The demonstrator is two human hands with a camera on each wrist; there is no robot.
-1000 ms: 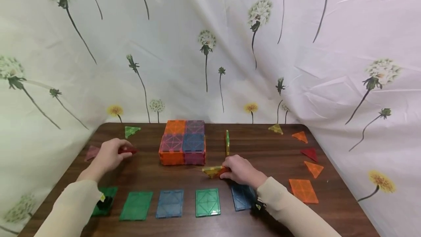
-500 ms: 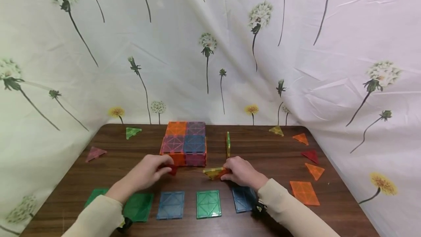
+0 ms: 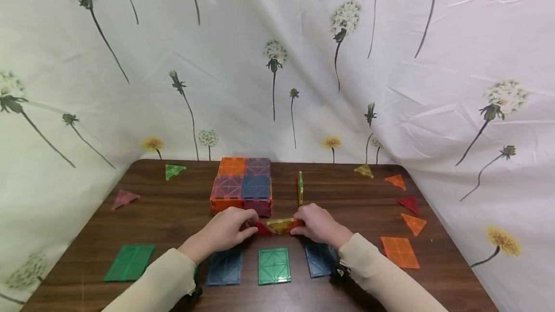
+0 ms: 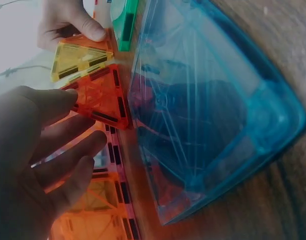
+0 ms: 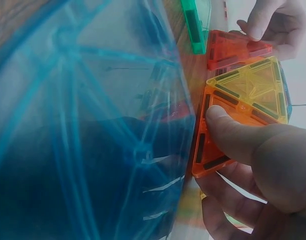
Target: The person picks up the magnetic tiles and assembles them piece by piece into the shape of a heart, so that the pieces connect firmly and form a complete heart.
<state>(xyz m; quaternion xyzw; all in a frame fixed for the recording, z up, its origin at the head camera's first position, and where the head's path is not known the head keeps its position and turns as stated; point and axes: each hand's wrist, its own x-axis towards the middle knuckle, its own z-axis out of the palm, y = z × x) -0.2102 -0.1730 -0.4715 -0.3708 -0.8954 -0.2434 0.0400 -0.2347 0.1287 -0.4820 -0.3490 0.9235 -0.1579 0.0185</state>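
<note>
While fingers (image 5: 232, 199) pinch triangles (image 4: 100, 95) (translucent), squares (image 3: 274, 266) nearby

- Before you, a brown table (image 3: 160, 225); behind it, a white cloth (image 3: 225, 110) printed with dandelions.
- Toward the back, a see-through multicoloured block (image 3: 241, 188); right of it, a green-and-yellow piece (image 3: 300, 189) on edge.
- Near you, a green square (image 3: 274, 266) between two blue squares (image 3: 224, 271); farther left, another green square (image 3: 130, 263).
- On your left, a light-green triangle (image 3: 174, 171) and a pink triangle (image 3: 124, 198).
- On your right, an orange square (image 3: 400, 253), a red triangle (image 3: 408, 204), a yellow triangle (image 3: 364, 170) and two orange triangles (image 3: 414, 224).
</note>
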